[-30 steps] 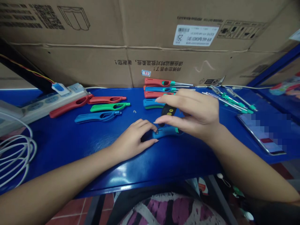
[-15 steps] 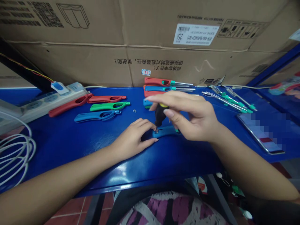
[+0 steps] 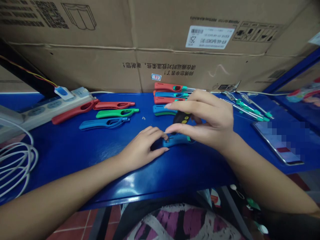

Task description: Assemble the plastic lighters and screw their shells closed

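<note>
A blue lighter casing (image 3: 175, 140) lies on the blue table below my right hand. My left hand (image 3: 142, 145) rests on the table, its index fingertip and thumb at the casing's left end, closed round that end. My right hand (image 3: 207, 121) has a black screwdriver handle with yellow spots (image 3: 182, 119) between thumb and fingers, tilted over the casing. The tool's tip is near my left fingertip, too small to make out. Two tiny metal pins (image 3: 143, 118) lie behind my left hand.
Red, green and blue casings (image 3: 117, 113) lie at the left beside a power strip (image 3: 53, 106). Assembled lighters (image 3: 166, 87) are stacked behind my right hand. Metal rods (image 3: 247, 109) and a phone (image 3: 277, 143) lie right. A cardboard box (image 3: 100, 70) stands behind.
My right hand has opened somewhat and shifted right. The screwdriver handle has tilted over to the right, showing more yellow spots. My left hand and the casing have stayed put.
</note>
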Tool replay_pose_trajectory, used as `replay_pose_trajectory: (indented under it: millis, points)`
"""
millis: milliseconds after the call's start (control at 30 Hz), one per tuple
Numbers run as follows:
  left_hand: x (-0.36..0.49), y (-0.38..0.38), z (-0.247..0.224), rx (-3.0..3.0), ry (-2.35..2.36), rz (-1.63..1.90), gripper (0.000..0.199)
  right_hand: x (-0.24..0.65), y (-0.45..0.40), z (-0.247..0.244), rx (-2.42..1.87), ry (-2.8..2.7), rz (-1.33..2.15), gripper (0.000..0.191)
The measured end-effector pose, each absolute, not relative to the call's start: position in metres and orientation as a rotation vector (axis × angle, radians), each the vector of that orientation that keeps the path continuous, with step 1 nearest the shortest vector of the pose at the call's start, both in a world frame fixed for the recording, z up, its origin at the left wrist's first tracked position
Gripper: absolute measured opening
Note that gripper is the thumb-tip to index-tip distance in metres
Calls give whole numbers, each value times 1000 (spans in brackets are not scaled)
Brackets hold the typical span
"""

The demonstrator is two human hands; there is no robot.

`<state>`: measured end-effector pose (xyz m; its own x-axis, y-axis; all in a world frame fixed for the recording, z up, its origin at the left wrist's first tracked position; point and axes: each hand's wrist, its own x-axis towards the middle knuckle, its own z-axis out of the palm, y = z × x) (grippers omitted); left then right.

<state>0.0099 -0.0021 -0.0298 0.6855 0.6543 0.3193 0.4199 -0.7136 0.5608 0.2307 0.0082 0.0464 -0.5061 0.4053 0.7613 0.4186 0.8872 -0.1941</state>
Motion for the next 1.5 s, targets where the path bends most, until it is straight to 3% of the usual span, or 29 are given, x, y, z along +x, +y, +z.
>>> replay_pose_trajectory:
  millis: [133,300,400,500,633,833,967,1167,1300,1500]
  points:
    - [10,-2,-30,2452,839,697,17,229,6,47,-602,-2267,143,43]
    - [10,-2,-32,2441,827,702,20,227,4,48,-590,-2187,7,26]
    - [10,-1,-32,2430,831,710,18,227,4,48,-636,-2217,-53,32]
    - [10,-1,-31,2429,825,704,17,226,4,49,-606,-2242,103,37]
    - [10,-1,-31,2437,817,705,18,228,6,48,-585,-2195,44,29]
    - [10,-2,-30,2445,836,692,17,228,7,48,-574,-2253,94,36]
    - [10,-2,-28,2439,840,672,18,229,8,49,-581,-2206,-12,25]
    - [10,-2,-29,2446,835,689,17,228,6,48,-589,-2266,121,40]
    - [10,-1,-32,2456,824,696,19,227,4,46,-544,-2176,80,27]
    - [9,-2,-31,2439,835,689,18,227,5,47,-583,-2201,75,34]
